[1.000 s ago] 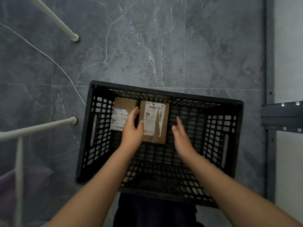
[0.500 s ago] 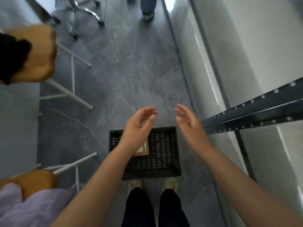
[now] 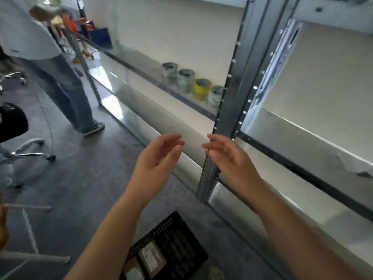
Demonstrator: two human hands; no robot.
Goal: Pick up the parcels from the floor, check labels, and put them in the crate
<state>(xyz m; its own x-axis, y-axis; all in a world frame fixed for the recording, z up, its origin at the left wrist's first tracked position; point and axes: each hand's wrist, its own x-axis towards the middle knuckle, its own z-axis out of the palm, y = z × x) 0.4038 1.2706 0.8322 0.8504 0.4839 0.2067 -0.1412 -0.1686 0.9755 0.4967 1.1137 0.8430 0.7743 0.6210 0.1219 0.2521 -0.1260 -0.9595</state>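
The black plastic crate (image 3: 181, 237) stands on the grey floor at the bottom of the head view, partly behind my left forearm. Two brown cardboard parcels with white labels lie flat inside it, one (image 3: 152, 258) beside the other (image 3: 133, 272). My left hand (image 3: 159, 156) and my right hand (image 3: 228, 154) are raised well above the crate, palms facing each other, fingers loosely curved. Neither holds anything.
A metal shelving rack (image 3: 226, 122) runs along the right, with several tins (image 3: 201, 88) on a shelf. Another person (image 3: 60, 77) stands at the left rear. An office chair base (image 3: 26, 152) and white furniture legs (image 3: 30, 229) stand at the left.
My hands let go of the parcels in the crate and rose, empty. The view lifted from straight down into the crate to looking forward along the rack.
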